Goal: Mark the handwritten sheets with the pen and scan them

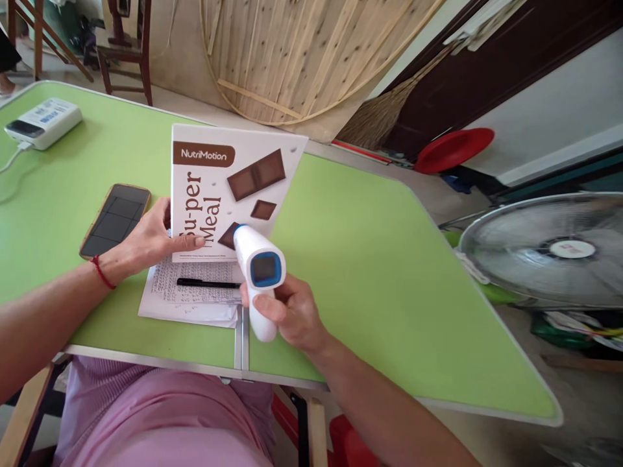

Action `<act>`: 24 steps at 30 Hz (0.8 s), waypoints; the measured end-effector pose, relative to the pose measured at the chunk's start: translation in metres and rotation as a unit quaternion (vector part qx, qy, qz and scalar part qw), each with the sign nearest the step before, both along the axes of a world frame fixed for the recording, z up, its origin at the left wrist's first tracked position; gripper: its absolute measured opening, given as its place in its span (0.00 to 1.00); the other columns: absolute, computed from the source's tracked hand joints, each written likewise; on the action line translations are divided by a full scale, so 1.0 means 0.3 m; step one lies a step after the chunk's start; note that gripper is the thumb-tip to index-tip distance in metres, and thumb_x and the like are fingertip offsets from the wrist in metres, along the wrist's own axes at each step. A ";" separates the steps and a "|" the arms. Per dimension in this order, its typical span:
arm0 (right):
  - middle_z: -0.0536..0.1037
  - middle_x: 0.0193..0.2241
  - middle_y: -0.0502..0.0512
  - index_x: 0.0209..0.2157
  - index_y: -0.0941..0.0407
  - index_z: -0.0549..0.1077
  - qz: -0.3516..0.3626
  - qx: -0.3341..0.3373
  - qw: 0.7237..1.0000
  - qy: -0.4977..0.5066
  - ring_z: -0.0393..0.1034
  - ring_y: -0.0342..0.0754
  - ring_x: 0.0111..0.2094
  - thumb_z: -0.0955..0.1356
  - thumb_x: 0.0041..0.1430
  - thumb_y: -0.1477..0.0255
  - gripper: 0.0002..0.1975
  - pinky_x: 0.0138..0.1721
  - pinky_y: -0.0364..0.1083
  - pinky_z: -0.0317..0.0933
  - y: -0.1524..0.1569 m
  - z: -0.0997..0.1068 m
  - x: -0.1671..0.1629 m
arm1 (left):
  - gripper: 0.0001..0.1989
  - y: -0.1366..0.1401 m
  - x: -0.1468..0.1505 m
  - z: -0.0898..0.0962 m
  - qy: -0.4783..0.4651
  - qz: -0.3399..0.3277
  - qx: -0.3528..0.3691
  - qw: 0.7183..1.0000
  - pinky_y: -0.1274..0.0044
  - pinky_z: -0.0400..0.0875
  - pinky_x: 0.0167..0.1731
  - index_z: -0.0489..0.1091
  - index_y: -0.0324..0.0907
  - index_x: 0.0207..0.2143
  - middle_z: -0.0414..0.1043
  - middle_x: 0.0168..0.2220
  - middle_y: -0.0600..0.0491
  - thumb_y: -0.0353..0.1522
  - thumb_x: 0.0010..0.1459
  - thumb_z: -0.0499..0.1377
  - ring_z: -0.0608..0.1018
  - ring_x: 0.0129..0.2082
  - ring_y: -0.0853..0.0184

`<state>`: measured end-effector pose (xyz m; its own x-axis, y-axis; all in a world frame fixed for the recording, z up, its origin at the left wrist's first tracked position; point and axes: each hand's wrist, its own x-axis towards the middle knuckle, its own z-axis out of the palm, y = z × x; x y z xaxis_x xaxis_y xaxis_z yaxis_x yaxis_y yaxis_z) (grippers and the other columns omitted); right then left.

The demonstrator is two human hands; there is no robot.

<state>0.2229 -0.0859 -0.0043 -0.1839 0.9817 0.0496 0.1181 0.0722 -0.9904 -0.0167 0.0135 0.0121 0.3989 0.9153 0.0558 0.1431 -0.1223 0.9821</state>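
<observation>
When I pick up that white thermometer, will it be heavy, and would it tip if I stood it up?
The white thermometer is probably light, since the right hand holds it up alone. Stood up, it would likely tip: its handle has a rounded end. Its smooth surface might feel slippery.

A bench (365, 272) of light green colour, with pale trim around its edge and a metal seam (242, 347) running in from the front. On its left part, near the far corner, a white power bank (48, 124) with a white cable (8, 161) plugged in. Nearer, a phone (115, 219), lying face up. Just beside the seam, papers (168, 303) with dense handwriting.
</observation>
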 end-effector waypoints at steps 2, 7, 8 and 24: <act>0.77 0.28 0.53 0.35 0.54 0.75 -0.045 0.063 0.996 -0.045 0.70 0.48 0.28 0.72 0.54 0.57 0.15 0.30 0.49 0.67 0.021 0.000 0.035 | 0.36 0.013 -0.009 -0.008 -0.014 0.005 0.024 1.000 0.55 0.75 0.49 0.66 0.40 0.52 0.75 0.52 0.43 0.45 0.45 0.74 0.77 0.51 0.48; 0.78 0.44 0.63 0.53 0.56 0.72 -0.136 0.182 0.943 -0.242 0.74 0.57 0.42 0.70 0.57 0.54 0.28 0.42 0.57 0.71 0.104 -0.060 0.135 | 0.37 0.048 -0.034 -0.030 -0.027 0.033 0.083 0.996 0.54 0.73 0.52 0.65 0.44 0.55 0.74 0.53 0.44 0.45 0.47 0.73 0.74 0.56 0.48; 0.78 0.46 0.65 0.56 0.56 0.70 -0.144 0.196 0.928 -0.283 0.73 0.59 0.45 0.69 0.58 0.53 0.30 0.45 0.59 0.70 0.120 -0.079 0.151 | 0.37 0.052 -0.037 -0.034 -0.021 0.034 0.086 0.995 0.53 0.73 0.53 0.65 0.44 0.55 0.73 0.53 0.44 0.46 0.47 0.73 0.74 0.56 0.48; 0.80 0.44 0.66 0.59 0.57 0.70 -0.117 0.264 0.827 -0.483 0.72 0.63 0.45 0.61 0.67 0.53 0.29 0.47 0.65 0.64 0.181 -0.168 0.204 | 0.40 0.075 -0.046 -0.078 0.029 0.048 0.129 0.990 0.50 0.66 0.58 0.62 0.46 0.57 0.71 0.53 0.46 0.39 0.44 0.74 0.70 0.58 0.46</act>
